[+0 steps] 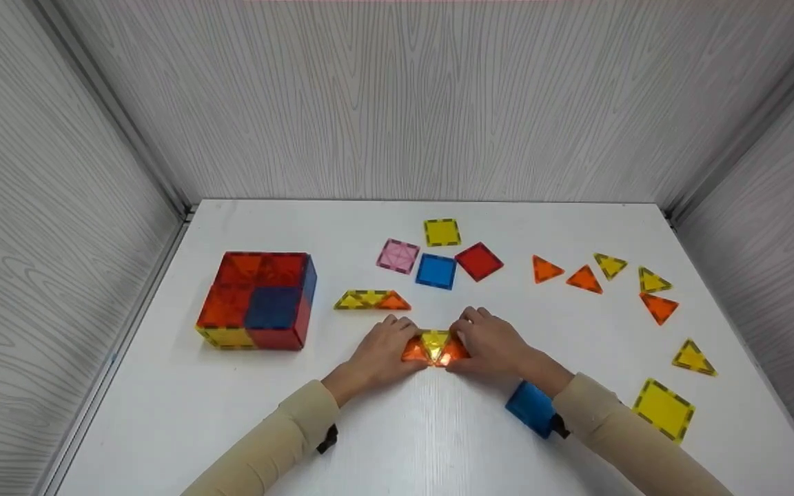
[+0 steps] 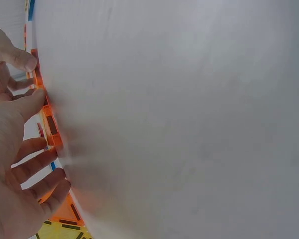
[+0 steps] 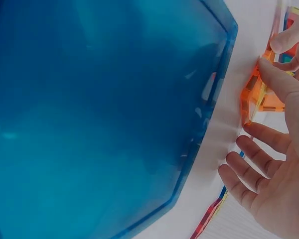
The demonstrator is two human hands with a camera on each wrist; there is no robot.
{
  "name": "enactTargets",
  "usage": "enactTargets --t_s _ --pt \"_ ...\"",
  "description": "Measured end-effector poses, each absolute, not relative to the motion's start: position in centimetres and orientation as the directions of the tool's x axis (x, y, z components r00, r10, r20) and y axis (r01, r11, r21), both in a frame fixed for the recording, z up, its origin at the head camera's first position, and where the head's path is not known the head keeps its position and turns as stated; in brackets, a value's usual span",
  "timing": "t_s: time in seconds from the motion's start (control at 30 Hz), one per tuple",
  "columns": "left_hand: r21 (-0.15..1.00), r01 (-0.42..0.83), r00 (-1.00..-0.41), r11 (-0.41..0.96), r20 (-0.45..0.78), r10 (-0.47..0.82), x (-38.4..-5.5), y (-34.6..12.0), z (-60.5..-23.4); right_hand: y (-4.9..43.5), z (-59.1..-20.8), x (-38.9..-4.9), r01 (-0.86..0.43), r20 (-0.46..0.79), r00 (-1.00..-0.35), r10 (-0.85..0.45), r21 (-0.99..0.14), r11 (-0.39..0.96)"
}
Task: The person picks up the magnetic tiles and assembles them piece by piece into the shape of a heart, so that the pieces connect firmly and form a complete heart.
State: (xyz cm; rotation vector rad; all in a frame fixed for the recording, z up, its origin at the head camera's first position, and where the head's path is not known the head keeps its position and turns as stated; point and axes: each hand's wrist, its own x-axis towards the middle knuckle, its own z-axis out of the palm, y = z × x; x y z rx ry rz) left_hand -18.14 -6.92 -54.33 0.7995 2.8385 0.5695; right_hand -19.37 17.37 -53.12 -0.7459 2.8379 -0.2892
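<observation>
Between the two hands lies a row of triangular magnetic tiles, a yellow triangle (image 1: 435, 342) flanked by an orange triangle (image 1: 413, 349) and another orange triangle (image 1: 453, 351). My left hand (image 1: 384, 351) pinches the left end of the row between thumb and fingers. At the other end, my right hand (image 1: 490, 344) pinches the right orange triangle in the same way. In the left wrist view, the thumb presses along the orange edge (image 2: 51, 124). The right wrist view shows thumb and forefinger spanning the orange tile (image 3: 251, 89). Behind the hands lies a yellow-and-orange tile strip (image 1: 371, 300).
A red, blue and yellow tile box (image 1: 259, 296) stands at left. Four-sided tiles, including a pink one (image 1: 398, 256) and a red one (image 1: 479, 262), lie behind the hands. Several loose triangles (image 1: 584, 279) are scattered at right. A blue tile (image 1: 532, 408) sits under the right forearm, near a yellow square (image 1: 664, 410).
</observation>
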Motion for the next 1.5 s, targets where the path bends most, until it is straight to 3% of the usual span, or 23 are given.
enactTargets --t_s 0.17,0.4,0.7,1.0,1.5 --pt "0.429 0.471 -0.849 0.77 -0.017 0.529 -18.0 -7.0 -54.0 17.2 -53.2 -19.1 -0.417 -0.135 -0.869 -0.477 -0.318 0.851" --pt "0.552 0.37 -0.873 0.747 -0.069 0.483 -17.3 -7.1 -53.6 16.5 -52.9 -18.6 -0.32 -0.157 -0.887 -0.435 -0.472 0.822" --pt "0.619 0.363 -0.901 0.697 0.041 0.432 -16.9 -8.8 -53.2 15.2 -52.4 -18.6 -0.221 -0.139 -0.911 -0.388 -0.629 0.745" --pt "0.616 0.398 -0.908 0.679 0.161 0.386 -16.7 -11.2 -52.7 13.1 -52.3 -18.3 -0.381 0.025 -0.886 -0.464 -0.611 0.694" --pt "0.609 0.226 -0.969 0.761 0.057 0.242 -17.3 -14.6 -51.5 8.7 -52.6 -20.0 -0.383 0.024 -0.881 -0.472 -0.62 0.684"
